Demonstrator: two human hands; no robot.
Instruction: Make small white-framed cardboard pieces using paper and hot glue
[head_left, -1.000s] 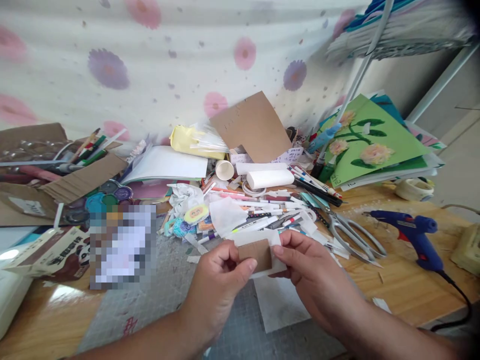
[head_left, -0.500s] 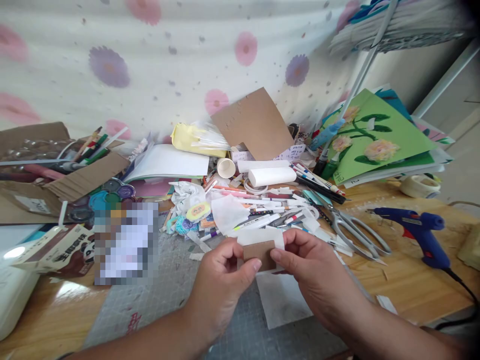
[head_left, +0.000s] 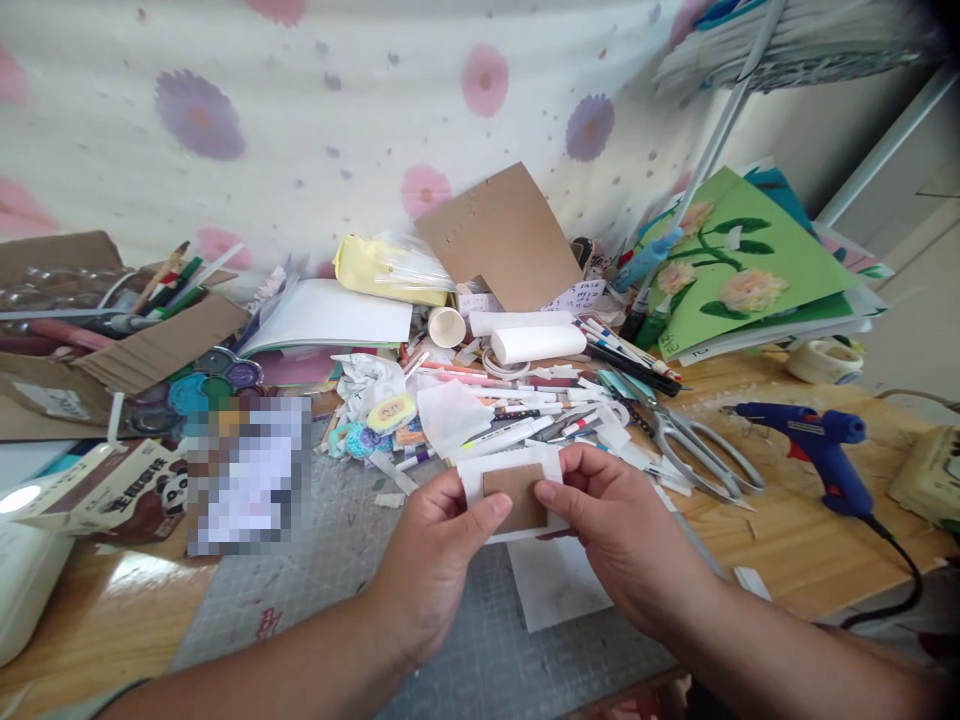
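Observation:
Between my two hands is a small brown cardboard piece (head_left: 517, 500) lying on a sheet of white paper (head_left: 551, 463), which shows around the cardboard's edges. My left hand (head_left: 442, 555) pinches the left side, its thumb resting on the cardboard. On the right side, my right hand (head_left: 619, 520) grips paper and cardboard, thumb at the cardboard's upper right edge. Most fingers of both hands are hidden behind the paper. Below them, another white paper sheet (head_left: 559, 590) lies on the grey cutting mat (head_left: 322, 580).
Pens, markers and paper scraps pile up behind my hands. Scissors (head_left: 705, 455) and a blue glue gun (head_left: 814, 445) with its cord lie on the right. A brown cardboard sheet (head_left: 502, 235) leans at the back. On the left stand a cardboard box (head_left: 157, 355) and a drink carton (head_left: 112, 490).
The cardboard and paper have tilted so that more of the cardboard's face shows. My hands still hold both. The whole view has shifted slightly.

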